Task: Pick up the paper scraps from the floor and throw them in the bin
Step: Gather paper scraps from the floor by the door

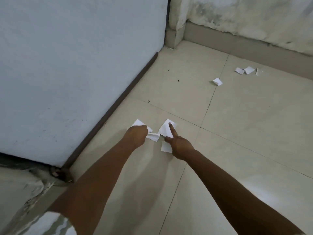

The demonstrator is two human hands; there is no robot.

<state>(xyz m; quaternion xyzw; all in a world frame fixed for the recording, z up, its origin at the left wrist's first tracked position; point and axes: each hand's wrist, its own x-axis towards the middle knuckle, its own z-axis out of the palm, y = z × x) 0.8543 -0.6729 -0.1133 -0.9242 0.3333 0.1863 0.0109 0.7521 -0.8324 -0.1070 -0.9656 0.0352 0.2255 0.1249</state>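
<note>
Clearly the paper scraps [166, 128] are light, thin and easy to crumple. The left hand [136, 135] has its grip clenched on several; the right hand [177, 145], fingers spread, presses one on the floor [245, 124]. Pinching an edge seems best. More scraps [217, 81] lie well apart, near the wall.

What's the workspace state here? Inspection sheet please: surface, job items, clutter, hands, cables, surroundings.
Surface: pale tiled floor, dark grout lines, a few small dark specks.
Job's things: near scraps at the hands; lone scrap farther off; three far scraps by the skirting. Bin not in view.
Clutter: nothing seen beyond the specks.
Hands: left hand closed on crumpled paper; right hand open, index finger pressing a scrap.
Cables: nothing seen.
Surroundings: light blue door on the left with a dark bottom strip; stained white wall and skirting behind.
</note>
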